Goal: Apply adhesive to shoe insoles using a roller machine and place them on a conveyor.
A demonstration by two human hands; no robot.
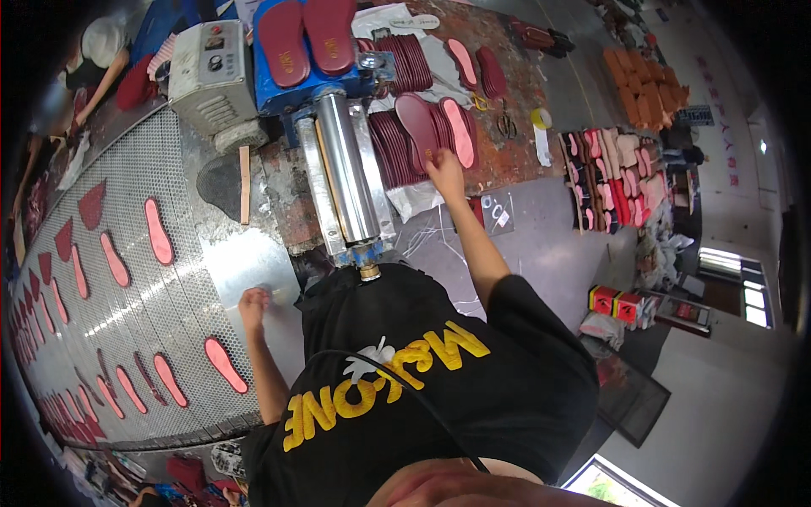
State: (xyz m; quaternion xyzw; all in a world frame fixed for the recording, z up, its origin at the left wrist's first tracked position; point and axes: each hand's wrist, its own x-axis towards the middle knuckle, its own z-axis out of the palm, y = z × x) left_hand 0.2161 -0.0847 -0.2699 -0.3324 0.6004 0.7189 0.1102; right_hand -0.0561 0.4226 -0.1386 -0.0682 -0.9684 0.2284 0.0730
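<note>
My right hand (445, 176) pinches the heel end of a maroon insole (414, 122), tilted over a row of stacked maroon insoles (390, 156) on the worn bench. Beside it, a pink insole (459, 133) rests on the stack's right end. Low at the left, near the conveyor's edge, hangs my left hand (253, 306), its fingers curled with nothing visible in them. Straight ahead, two maroon insoles (283, 46) lie side by side on a blue press machine (274, 100) with a shiny metal cylinder (348, 169).
A perforated conveyor (190, 296) at the left carries rows of pink insoles (158, 230). A grey control box (211, 72) stands beyond it. Scissors (506, 125) and a yellow tape roll (541, 118) lie on the bench. A rack of insoles (612, 179) stands right; people work far left.
</note>
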